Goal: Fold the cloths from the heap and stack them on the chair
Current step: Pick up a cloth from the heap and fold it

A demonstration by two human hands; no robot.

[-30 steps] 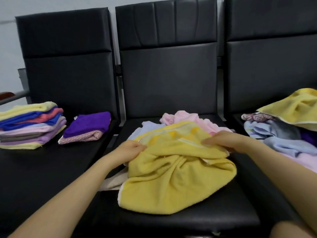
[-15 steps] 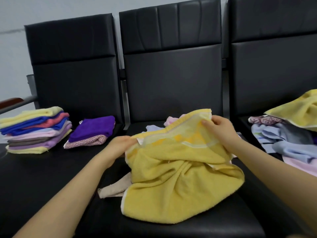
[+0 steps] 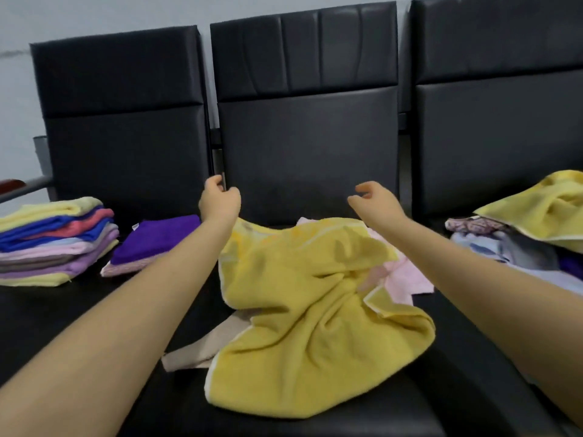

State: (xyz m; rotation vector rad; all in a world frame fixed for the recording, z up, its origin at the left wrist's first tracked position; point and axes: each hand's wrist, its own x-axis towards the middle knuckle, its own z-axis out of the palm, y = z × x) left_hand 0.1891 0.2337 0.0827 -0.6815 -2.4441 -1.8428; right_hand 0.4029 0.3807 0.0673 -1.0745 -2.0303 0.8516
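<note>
Both the left hand and right hand hover loosely curled, holding nothing (yellow towel lies crumpled), so folding it unflattened risks a lopsided, toppling stack.

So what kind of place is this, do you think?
Probably a waiting area or office lobby: a row of joined black padded chairs against a plain pale wall, here used for folding, with a stack of folded cloths.

We've got a plain pale wall behind everything, with a faint dark line across it at the far left. At the left edge there's a grey metal armrest bar with a reddish-brown wooden pad on top, plus a grey upright post.
</note>
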